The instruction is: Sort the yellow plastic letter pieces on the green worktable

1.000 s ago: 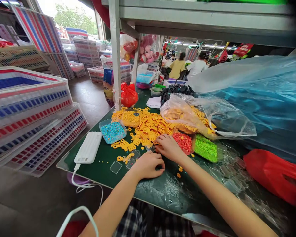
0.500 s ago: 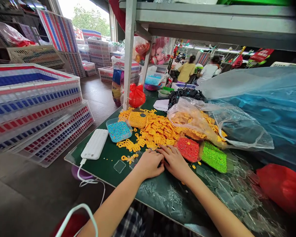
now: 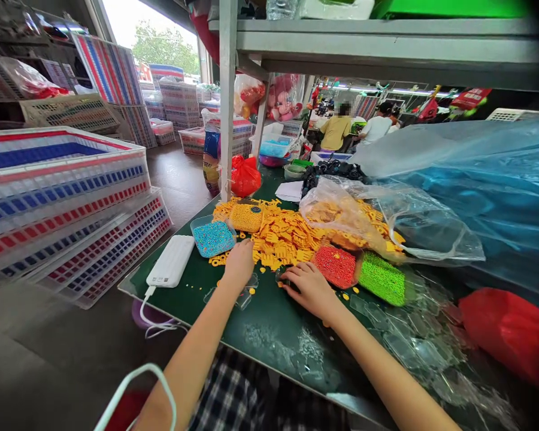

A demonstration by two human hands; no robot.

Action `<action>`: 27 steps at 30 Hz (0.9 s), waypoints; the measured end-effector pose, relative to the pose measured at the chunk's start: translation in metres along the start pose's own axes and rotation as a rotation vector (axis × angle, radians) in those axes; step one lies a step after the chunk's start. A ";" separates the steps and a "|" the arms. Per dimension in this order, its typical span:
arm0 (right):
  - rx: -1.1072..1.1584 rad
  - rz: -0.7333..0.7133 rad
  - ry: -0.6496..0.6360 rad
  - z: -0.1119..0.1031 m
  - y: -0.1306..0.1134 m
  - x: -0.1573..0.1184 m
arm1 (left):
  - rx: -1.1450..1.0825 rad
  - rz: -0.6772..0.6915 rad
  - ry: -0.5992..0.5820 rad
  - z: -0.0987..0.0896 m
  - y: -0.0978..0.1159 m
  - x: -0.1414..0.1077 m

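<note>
My left hand (image 3: pixel 241 263) reaches to the near left edge of a heap of yellow plastic pieces (image 3: pixel 287 233), beside a clear tray of blue beads (image 3: pixel 213 238). The back of the hand hides its fingers. Resting low over the green tabletop, my right hand (image 3: pixel 309 288) has its fingers stretched out and thumb apart. Its fingertips are at a small clear piece (image 3: pixel 279 275), partly covered. Red beads (image 3: pixel 335 266) fill a tray just right of that hand, with green beads (image 3: pixel 381 278) further right. Under my left wrist lie clear flat cases (image 3: pixel 245 299).
A white power bank (image 3: pixel 170 261) with a cable lies at the left edge. Yellow beads (image 3: pixel 247 217) sit behind. Clear plastic cases (image 3: pixel 413 341) are strewn at right, near a red bag (image 3: pixel 507 332). A shelf post (image 3: pixel 227 102) rises at the back; stacked crates (image 3: pixel 63 203) stand left.
My hands were together at the table's middle. They have separated: the left moved left and forward to the yellow pieces, while the right stayed near the middle. The view shifted slightly.
</note>
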State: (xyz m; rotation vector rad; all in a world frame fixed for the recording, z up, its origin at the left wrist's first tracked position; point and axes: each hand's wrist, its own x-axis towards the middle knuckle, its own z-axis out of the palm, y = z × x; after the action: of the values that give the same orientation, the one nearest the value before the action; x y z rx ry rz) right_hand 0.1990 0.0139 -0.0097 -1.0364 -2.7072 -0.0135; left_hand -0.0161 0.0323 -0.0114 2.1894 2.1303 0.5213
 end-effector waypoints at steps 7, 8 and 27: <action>0.068 0.084 0.135 -0.016 0.006 -0.030 | 0.137 0.087 -0.187 -0.014 -0.009 0.020; 0.099 0.087 0.124 -0.018 0.007 -0.032 | 0.158 0.097 -0.204 -0.015 -0.009 0.020; -0.061 0.260 0.051 -0.004 -0.002 -0.029 | 0.346 0.183 -0.483 -0.037 -0.013 0.036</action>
State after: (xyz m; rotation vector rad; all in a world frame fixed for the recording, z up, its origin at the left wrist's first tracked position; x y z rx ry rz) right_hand 0.2187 -0.0069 -0.0125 -1.3790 -2.5209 -0.0748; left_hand -0.0384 0.0608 0.0276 2.3716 1.8736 -0.3743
